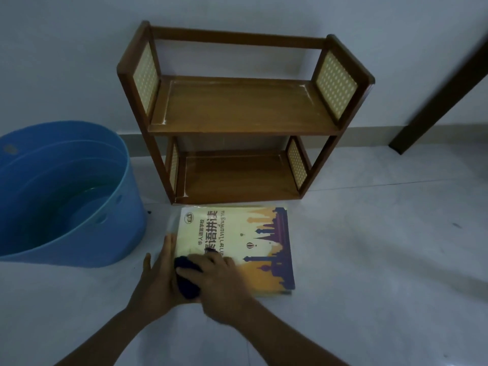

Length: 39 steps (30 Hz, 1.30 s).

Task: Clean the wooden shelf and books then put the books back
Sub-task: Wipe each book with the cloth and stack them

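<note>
A brown wooden shelf (239,107) with two tiers and woven side panels stands against the wall, both tiers bare. In front of it a yellow and purple book (260,247) lies flat on the floor, on top of a stack. My right hand (217,282) presses a dark cloth (186,280) onto the book's near left corner. My left hand (158,276) lies flat with fingers spread along the book's left edge, steadying it.
A blue plastic tub (79,191) with water in it stands on the floor to the left of the shelf and book. A dark wooden leg (438,80) slants down at the right. Pale tiled floor (383,260) surrounds the book.
</note>
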{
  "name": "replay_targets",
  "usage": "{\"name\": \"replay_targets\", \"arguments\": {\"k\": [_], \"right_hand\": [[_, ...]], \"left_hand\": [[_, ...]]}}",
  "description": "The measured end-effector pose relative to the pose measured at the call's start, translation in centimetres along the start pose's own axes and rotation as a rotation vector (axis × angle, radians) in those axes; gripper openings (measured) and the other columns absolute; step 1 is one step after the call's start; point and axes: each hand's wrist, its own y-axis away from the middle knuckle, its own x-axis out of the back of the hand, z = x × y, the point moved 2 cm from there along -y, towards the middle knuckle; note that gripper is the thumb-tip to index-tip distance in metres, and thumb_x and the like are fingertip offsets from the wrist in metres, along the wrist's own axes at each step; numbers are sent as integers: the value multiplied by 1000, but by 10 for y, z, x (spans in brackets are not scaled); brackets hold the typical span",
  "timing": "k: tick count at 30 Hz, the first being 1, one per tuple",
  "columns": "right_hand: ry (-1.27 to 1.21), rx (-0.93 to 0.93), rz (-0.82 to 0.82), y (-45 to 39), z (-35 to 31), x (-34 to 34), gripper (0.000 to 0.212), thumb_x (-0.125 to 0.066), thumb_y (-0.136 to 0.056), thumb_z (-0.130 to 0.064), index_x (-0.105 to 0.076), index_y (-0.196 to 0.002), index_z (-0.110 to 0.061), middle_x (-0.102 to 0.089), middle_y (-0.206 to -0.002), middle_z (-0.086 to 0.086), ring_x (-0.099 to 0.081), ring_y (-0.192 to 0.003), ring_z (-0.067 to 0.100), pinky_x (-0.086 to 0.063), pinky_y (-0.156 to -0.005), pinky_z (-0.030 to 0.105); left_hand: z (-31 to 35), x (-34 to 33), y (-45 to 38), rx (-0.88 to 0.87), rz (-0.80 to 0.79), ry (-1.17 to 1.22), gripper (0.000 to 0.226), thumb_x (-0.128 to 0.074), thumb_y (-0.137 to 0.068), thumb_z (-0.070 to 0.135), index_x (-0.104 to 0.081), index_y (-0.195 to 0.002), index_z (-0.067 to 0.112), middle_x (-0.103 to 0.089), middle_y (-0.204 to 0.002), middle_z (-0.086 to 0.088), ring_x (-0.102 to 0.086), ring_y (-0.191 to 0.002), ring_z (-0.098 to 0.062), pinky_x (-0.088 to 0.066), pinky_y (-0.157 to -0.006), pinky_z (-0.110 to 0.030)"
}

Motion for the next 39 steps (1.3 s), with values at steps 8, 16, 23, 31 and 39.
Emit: {"name": "replay_targets", "arguments": {"k": [8, 16, 23, 31, 39], "right_hand": [[-33, -793, 113, 37, 151, 66, 61, -52, -91, -17, -31, -146, -32, -38, -148, 3, -40, -126, 33, -42, -99, 47], [-131, -1087, -46, 87, 182, 43, 54, -51, -94, -19, -34, -144, -25, -34, -148, 10, -37, -127, 38, -40, -101, 49], [-52, -954, -87, 102, 182, 33, 67, -59, -91, -26, -26, -149, -23, -26, -154, 7, -36, -130, 36, -45, -101, 46], [-3, -926, -122, 105, 185, 31, 77, -63, -85, -38, -23, -150, -24, -24, -154, 5, -38, -129, 33, -46, -99, 43], [-375, -1070, 87, 92, 208, 48, 37, -64, -80, -17, -54, -116, -13, -61, -107, 14, -62, -92, 35, -47, -72, 34]], "left_hand": [[31, 16, -1, -121, -6, -422, 143, -40, -49, 99, 10, -153, 15, 19, -159, -15, 18, -147, -31, 2, -117, -58], [86, -18, -17, -383, -211, -661, 94, -54, -69, 77, -29, -147, 28, -28, -153, -25, -25, -141, -44, -36, -102, -65], [88, -8, -8, -788, -13, -809, 49, -49, -92, 25, -42, -138, 10, -62, -126, -23, -63, -112, -41, -59, -79, -50], [189, 109, -36, -485, 226, -188, 28, -30, -103, 32, -50, -120, 22, -51, -61, 9, -50, -44, -6, -41, -38, -18], [138, 63, -49, 126, -60, 715, 32, -50, -94, 46, -62, -115, 25, -66, -112, 0, -60, -107, -21, -47, -100, -48]]}}
